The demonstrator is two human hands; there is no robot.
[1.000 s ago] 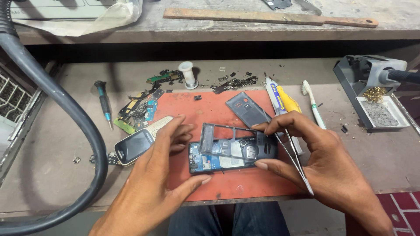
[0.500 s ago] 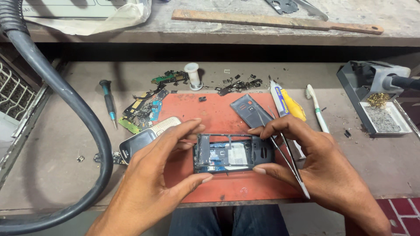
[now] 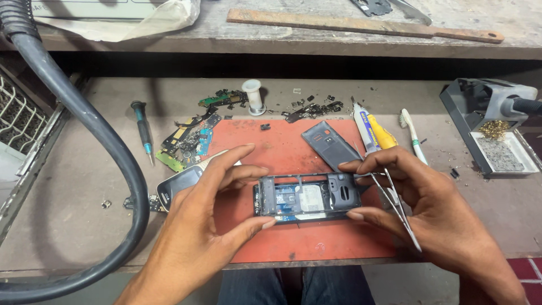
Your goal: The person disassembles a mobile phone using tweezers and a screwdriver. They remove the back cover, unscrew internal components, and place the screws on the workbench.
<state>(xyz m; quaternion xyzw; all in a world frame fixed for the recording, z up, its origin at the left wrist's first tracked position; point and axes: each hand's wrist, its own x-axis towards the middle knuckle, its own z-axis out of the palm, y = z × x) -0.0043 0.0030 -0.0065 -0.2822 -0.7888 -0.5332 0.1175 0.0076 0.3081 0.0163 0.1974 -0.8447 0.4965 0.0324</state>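
An opened mobile phone (image 3: 307, 197) with its back cover off lies flat over the red work mat (image 3: 282, 243), its circuit board and dark frame exposed. My left hand (image 3: 203, 226) grips its left end between thumb and fingers. My right hand (image 3: 429, 209) pinches the right end and also holds metal tweezers (image 3: 398, 209) that point toward me. The phone's grey back cover (image 3: 329, 145) rests on the mat just behind.
Another small phone (image 3: 172, 191) lies under my left hand. Circuit boards (image 3: 186, 141), a screwdriver (image 3: 143, 131), a solder spool (image 3: 253, 95), a glue tube (image 3: 370, 130) and a toothbrush (image 3: 412, 133) sit behind. A soldering stand (image 3: 491, 130) is at right, a thick black hose (image 3: 96, 147) at left.
The phone has been pressed together and levelled between both hands; its frame now lies flush on the board. The camera view has shifted slightly.
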